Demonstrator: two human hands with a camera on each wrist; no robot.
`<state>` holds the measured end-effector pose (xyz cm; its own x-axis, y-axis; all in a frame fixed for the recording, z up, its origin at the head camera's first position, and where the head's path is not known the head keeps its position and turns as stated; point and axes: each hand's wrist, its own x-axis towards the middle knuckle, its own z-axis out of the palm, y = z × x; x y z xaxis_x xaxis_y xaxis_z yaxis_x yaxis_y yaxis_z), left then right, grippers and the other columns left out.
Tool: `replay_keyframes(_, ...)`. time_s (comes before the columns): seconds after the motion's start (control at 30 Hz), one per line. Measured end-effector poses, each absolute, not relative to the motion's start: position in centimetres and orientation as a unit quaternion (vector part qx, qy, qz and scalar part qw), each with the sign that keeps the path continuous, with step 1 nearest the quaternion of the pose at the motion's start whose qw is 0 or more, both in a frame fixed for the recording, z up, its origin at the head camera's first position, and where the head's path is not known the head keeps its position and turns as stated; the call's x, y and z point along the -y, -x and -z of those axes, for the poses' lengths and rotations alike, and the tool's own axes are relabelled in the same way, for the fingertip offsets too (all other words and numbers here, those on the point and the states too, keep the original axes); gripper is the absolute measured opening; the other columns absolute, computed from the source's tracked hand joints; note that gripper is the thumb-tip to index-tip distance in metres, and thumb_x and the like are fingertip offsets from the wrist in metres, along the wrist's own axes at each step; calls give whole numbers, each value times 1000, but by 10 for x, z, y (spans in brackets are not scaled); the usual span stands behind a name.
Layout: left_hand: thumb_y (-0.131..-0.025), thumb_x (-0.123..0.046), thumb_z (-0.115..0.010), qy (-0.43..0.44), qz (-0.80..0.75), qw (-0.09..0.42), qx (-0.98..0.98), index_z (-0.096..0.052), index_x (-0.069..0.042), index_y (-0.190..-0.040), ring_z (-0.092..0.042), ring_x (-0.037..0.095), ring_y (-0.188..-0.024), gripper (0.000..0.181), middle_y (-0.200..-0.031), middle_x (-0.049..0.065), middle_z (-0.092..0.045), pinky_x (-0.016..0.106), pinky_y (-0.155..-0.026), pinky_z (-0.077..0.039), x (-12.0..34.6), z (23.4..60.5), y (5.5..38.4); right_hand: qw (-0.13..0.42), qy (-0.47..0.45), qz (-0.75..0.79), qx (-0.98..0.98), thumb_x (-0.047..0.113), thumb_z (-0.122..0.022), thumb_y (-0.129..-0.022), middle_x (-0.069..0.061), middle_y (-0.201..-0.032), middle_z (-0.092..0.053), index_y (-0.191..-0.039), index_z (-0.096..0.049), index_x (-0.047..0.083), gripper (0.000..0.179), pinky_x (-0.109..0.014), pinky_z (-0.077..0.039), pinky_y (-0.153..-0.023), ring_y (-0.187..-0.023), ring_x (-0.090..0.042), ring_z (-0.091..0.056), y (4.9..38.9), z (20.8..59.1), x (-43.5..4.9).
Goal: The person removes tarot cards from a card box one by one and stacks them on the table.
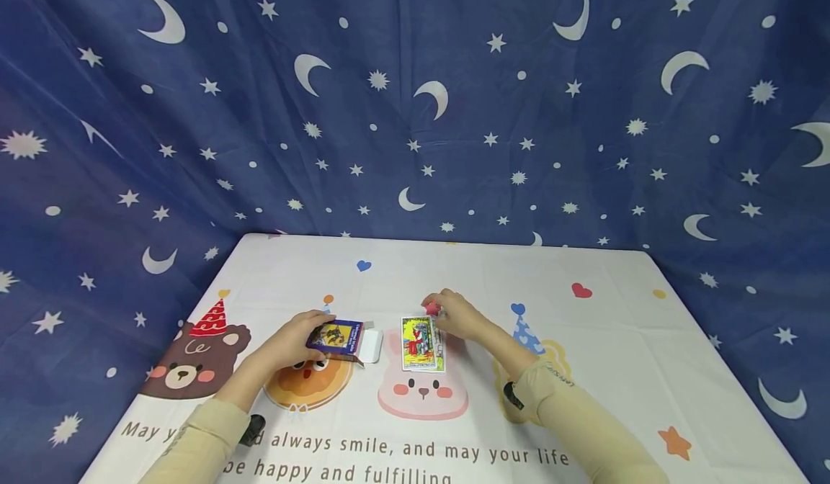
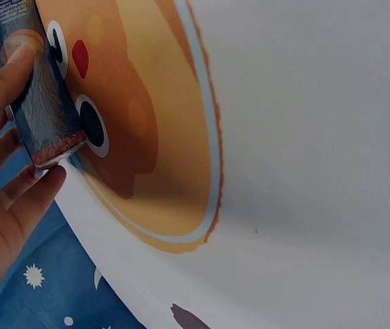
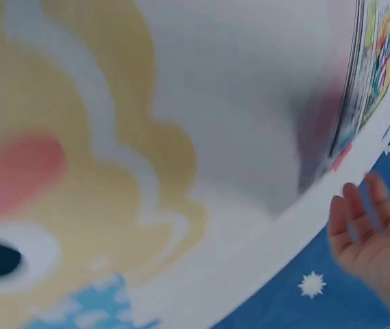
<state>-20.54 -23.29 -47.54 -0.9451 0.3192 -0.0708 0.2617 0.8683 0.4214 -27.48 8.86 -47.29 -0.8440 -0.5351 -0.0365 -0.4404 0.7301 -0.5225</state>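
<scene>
A dark blue and purple card box [image 1: 338, 335] with a picture on its front lies left of centre, its white end flap [image 1: 371, 346] folded out to the right. My left hand [image 1: 293, 340] grips the box from its left end, thumb on one long side and fingers on the other; the left wrist view shows the box's side [image 2: 44, 103] between them. Right of the box, a stack of illustrated cards [image 1: 418, 343] lies face up, slightly uneven. Beside its far right corner is my right hand [image 1: 459, 316], fingers loosely bent; in the right wrist view they are apart from the stack [image 3: 376, 75].
A white tablecloth [image 1: 622, 369] printed with cartoon animals, hearts and lettering covers the table. Behind and at the sides hangs a blue curtain [image 1: 363, 109] with moons and stars. The table's far edge runs just beyond the hands.
</scene>
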Motion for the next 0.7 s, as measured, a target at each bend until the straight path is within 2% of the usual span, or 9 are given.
replay_keyframes(0.1, -73, -11, -80, -145, -208, 73, -964, -50, 1, -131, -45, 44, -124, 67, -133, 25, -49, 56, -104, -38, 233, 475, 206, 115, 345, 170, -916, 7, -67, -84, -11, -120, -57, -118, -63, 17, 36, -51, -43, -96, -112, -31, -51, 278, 468, -80)
replay_keyframes(0.27, -73, -11, -80, -135, -212, 80, -965, -50, 0, -131, -44, 43, -125, 67, -134, 24, -49, 56, -104, -37, 231, 472, 205, 149, 416, 112, -890, 13, -64, -89, -7, -130, -52, -118, -63, 22, 30, -51, -40, -100, -119, -28, -48, 281, 468, -66)
replay_keyframes(0.7, -73, -11, -80, -142, -216, 76, -963, -51, -1, -131, -44, 43, -124, 66, -134, 25, -48, 57, -105, -37, 233, 472, 206, 176, 422, 77, -886, 20, -67, -87, -4, -132, -51, -108, -65, 26, 21, -46, -40, -100, -120, -26, -48, 284, 470, -44)
